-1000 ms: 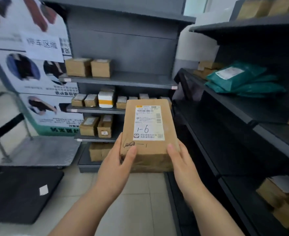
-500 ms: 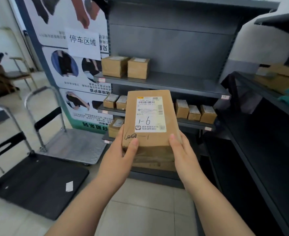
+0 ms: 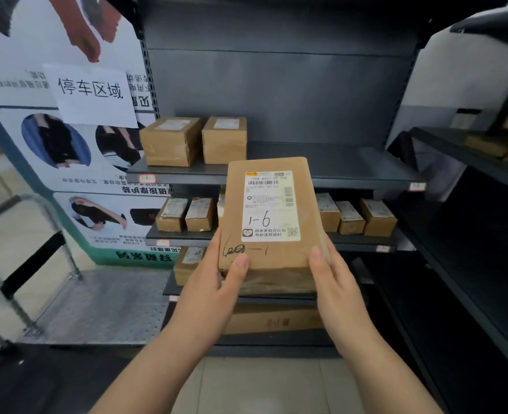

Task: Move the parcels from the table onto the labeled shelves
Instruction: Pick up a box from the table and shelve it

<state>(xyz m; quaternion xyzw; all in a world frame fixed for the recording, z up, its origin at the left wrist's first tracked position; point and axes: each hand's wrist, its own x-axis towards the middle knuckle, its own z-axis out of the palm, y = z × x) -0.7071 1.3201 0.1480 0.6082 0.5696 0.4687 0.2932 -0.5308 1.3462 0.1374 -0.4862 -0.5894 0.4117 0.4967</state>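
That grey shelving [image 3: 336, 165] is way closer now. Left hand [image 3: 208, 297] and right hand [image 3: 336, 291] still hold the 1-6 parcel [image 3: 272, 210], fingers [image 3: 238, 267] pinching its near end. Probably shelving it next.

Hidden behind parcel [image 3: 272, 210]: left hand [image 3: 214, 285], right hand [image 3: 335, 282] fingers; shelf tag [image 3: 147, 178] unreadable; right-edge boxes [image 3: 487, 144] blurred.

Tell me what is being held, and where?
A brown parcel marked 1-6, held by its near end: left hand at the left corner, right hand at the right.

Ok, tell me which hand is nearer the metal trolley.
Left. The left hand holds the parcel on the side facing the trolley; the right hand holds its far side.
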